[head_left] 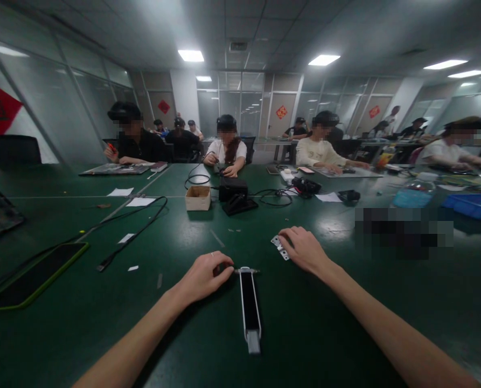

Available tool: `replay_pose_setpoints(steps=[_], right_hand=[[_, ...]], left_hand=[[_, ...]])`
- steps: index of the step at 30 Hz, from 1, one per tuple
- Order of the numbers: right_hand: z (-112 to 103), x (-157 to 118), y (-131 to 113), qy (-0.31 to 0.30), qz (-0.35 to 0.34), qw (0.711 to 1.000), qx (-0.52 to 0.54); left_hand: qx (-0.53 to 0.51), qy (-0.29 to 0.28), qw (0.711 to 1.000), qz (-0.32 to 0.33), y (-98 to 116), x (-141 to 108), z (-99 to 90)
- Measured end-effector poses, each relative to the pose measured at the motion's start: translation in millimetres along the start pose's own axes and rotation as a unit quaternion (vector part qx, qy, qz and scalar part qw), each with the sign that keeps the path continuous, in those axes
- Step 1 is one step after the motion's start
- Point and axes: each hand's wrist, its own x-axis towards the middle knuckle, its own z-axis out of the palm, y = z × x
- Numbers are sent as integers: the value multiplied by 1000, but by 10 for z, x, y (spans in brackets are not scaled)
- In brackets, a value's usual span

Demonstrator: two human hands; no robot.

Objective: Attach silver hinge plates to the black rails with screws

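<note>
A long black device with a white frame lies on the green table, its narrow light-grey end toward me. Thumb and fingers of my left hand close on the thin metal crosspiece at its far end, from the left side. Farther right and beyond it, my right hand has its fingers on a small silver hinge-like metal plate, which lies apart from the device. The fingertips of my right hand curl over the plate's edge.
A phone-like black slab with a green edge and a black cable lie left. Ahead are a small cardboard box, a black stand and coiled cables. A blue tray sits right. Several people sit across the table.
</note>
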Motion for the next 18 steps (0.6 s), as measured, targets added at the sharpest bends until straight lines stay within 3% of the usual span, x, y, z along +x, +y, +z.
replay_pose_setpoints(steps=[3,8,14,18], right_hand=[[95,5,37,-32,38,998,-33],[175,4,-62,-38,7,999,-31],[162,22,-120,16,-46,999,-9],[69,-44,-260,72,-123,988,54]], left_hand=[[2,15,1000,5,-5,5,18],[2,17,1000,4,42,4,-14],[-5,28,1000,-6,66,-17,-65],[-16,53,998,-11,111,-11,-54]])
